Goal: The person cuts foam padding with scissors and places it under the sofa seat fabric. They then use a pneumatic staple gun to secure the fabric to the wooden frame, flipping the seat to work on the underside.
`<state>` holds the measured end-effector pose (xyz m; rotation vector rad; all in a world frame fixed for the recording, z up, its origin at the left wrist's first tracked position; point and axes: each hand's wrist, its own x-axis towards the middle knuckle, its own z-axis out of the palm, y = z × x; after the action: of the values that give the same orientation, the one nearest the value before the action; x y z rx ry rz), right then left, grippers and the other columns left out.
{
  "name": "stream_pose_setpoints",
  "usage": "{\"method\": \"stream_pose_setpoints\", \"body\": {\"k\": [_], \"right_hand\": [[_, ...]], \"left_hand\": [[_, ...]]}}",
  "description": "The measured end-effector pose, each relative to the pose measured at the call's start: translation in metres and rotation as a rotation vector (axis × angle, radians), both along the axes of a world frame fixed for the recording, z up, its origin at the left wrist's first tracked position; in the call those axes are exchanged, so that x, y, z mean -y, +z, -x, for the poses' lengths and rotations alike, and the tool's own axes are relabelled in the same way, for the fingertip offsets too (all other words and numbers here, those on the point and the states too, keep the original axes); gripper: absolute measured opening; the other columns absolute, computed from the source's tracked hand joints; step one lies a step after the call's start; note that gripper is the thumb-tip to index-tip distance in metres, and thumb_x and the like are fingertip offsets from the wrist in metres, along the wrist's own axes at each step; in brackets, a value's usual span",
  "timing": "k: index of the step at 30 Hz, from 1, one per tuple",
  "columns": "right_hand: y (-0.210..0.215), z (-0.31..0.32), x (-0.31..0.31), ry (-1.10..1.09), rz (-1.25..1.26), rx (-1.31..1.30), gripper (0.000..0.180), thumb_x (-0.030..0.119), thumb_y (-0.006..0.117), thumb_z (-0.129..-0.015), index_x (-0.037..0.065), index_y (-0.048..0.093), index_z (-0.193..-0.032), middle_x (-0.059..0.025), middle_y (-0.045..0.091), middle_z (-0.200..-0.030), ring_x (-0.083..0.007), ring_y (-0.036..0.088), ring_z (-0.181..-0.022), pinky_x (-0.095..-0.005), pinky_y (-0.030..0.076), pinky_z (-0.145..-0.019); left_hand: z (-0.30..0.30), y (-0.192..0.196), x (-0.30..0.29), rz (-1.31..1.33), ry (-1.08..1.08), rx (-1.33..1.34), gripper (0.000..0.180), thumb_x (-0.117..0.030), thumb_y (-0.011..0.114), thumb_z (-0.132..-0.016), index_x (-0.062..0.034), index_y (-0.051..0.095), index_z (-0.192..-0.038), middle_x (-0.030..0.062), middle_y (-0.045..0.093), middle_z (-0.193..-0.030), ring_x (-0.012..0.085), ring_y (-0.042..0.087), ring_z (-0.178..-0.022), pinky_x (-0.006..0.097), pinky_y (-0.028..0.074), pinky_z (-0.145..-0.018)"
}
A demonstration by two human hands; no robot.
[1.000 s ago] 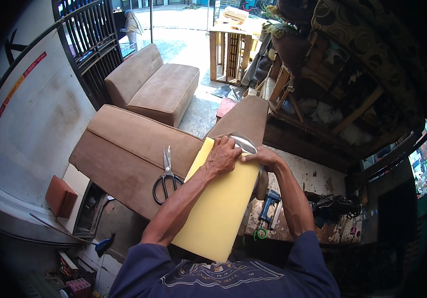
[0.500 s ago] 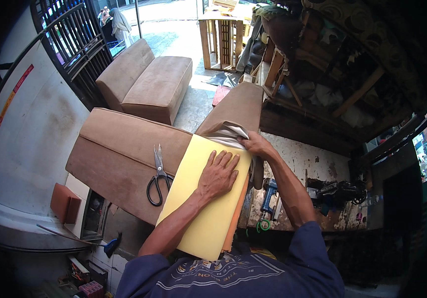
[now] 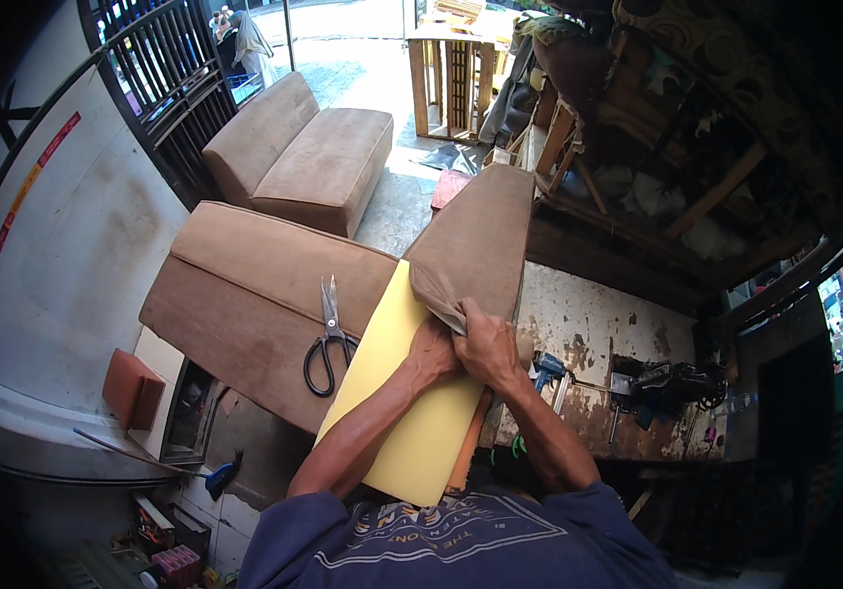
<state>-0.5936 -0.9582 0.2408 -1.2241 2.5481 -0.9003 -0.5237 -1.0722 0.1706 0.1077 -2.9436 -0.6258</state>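
A yellow foam slab (image 3: 392, 402) lies in front of me, its far end under a brown fabric cover (image 3: 475, 216). My right hand (image 3: 487, 342) is closed round the gathered near edge of that cover. Beside it, my left hand (image 3: 429, 351) rests on the foam, its fingers hidden beneath the cover's edge. Orange foam (image 3: 463, 471) peeks out under the slab's right side. Left of the slab, black-handled scissors (image 3: 328, 339) lie with blades slightly apart on a brown upholstered piece (image 3: 255, 314).
A brown sofa (image 3: 314, 157) stands beyond the upholstered piece. To the right, a worn table (image 3: 598, 314) bears a blue staple gun (image 3: 549, 368) and a black sewing machine (image 3: 672, 383). Wooden frames (image 3: 451, 83) stand farther off. A red-brown block (image 3: 132, 390) is at left.
My right hand has pulled the cover's edge nearer, over more of the foam. The left hand has gone from lying flat on the foam to the cover's edge. The view has shifted slightly.
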Motion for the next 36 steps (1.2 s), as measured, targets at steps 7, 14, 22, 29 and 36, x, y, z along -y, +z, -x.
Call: {"method": "stream_pose_setpoints", "body": {"k": [7,14,22,29,36], "right_hand": [[0.007,0.005,0.004,-0.054,0.140,0.063,0.028,0.018,0.062,-0.090,0.006,0.066,-0.115,-0.0278,0.072,-0.092,-0.0472,0.071,-0.091,-0.0527,0.056,-0.080],[-0.001,0.010,0.029,-0.115,0.216,0.142,0.024,0.021,0.064,-0.091,0.005,0.070,-0.108,-0.0213,0.072,-0.091,-0.0435,0.070,-0.089,-0.0481,0.055,-0.079],[-0.001,-0.049,0.066,0.049,0.306,-0.117,0.011,0.014,0.063,-0.089,0.005,0.065,-0.095,-0.0178,0.064,-0.093,-0.0399,0.066,-0.090,-0.0493,0.052,-0.077],[0.009,-0.099,0.039,0.105,0.219,-0.409,0.011,0.010,0.060,-0.089,0.007,0.062,-0.099,-0.0136,0.059,-0.092,-0.0361,0.066,-0.088,-0.0505,0.054,-0.071],[-0.021,-0.154,0.051,0.049,0.034,-0.451,0.015,0.007,0.061,-0.086,0.003,0.061,-0.100,-0.0135,0.061,-0.092,-0.0324,0.068,-0.084,-0.0470,0.057,-0.067]], "left_hand": [[-0.057,0.038,0.043,-0.115,0.257,-0.296,0.035,-0.024,0.067,-0.094,-0.0016,0.071,-0.121,0.0198,0.065,-0.128,0.0375,0.056,-0.126,0.050,0.045,-0.106],[-0.018,0.022,0.043,0.127,0.637,-0.225,0.044,-0.024,0.062,-0.093,-0.0004,0.065,-0.130,0.0157,0.062,-0.113,0.0334,0.058,-0.106,0.047,0.047,-0.090],[-0.012,-0.045,0.056,0.240,0.634,-0.444,0.050,-0.026,0.055,-0.096,-0.0039,0.055,-0.141,0.0161,0.056,-0.125,0.0341,0.056,-0.110,0.046,0.045,-0.096],[-0.066,-0.005,0.074,-0.416,0.142,-0.505,0.054,-0.012,0.068,-0.092,-0.0021,0.054,-0.144,0.0240,0.058,-0.136,0.0376,0.061,-0.117,0.042,0.050,-0.102],[-0.095,0.029,0.095,-0.717,0.502,-0.221,0.057,-0.025,0.074,-0.093,-0.0036,0.055,-0.142,0.0224,0.073,-0.103,0.0398,0.071,-0.096,0.045,0.055,-0.084]]}}
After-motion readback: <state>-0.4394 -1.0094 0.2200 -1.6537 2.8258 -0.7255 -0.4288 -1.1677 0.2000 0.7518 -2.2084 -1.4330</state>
